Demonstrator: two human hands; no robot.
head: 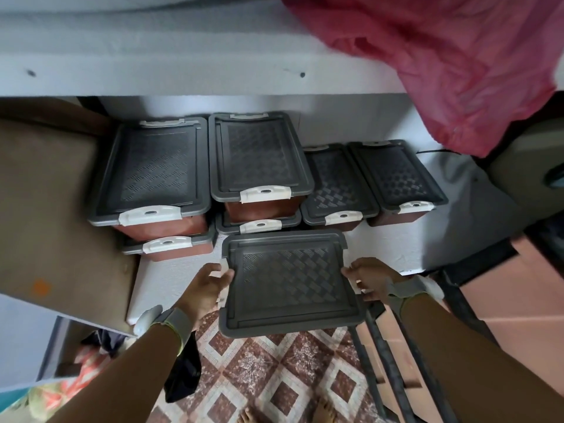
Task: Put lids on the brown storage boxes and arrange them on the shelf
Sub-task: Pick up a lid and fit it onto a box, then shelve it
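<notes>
- Grey lid point(290, 280) held level in the air in front of the shelf point(396, 242), over the patterned floor point(268, 380); no box visible beneath it.
- Left hand point(204, 290) on the lid's left edge, fingers point(225, 274) curled round the rim and gripping it.
- Right hand point(370, 277) on the lid's right edge, fingers pinching the rim; grip plainly closed on the lid.
- Lid clasped between both hands, neither nearer than the other; long axis judged to run away from the body toward the shelf, though the wide lens distorts this.
- Far edge of the lid close beside the clip of the lower middle box point(259, 225); contact cannot be told.
- Six brown boxes on the shelf, all lidded: left stack of two point(152, 178), middle stack of two point(259, 160), two single boxes at right point(338, 187) point(396, 178).
- Judgement: the held lid belongs to a box not in view, so the coming move depends on locating that box.
- Open room: bare shelf surface in front of the two right boxes and in front of the left stack.
- Obstructions: brown panel point(52, 193) hard against the left stack; upper ledge point(183, 74) overhanging the boxes; pink cloth point(457, 62) hanging at upper right; dark frame point(393, 361) just beside the right forearm.
- Risk, as judged: far lid corner catching the lower middle box's clip if pushed forward.
</notes>
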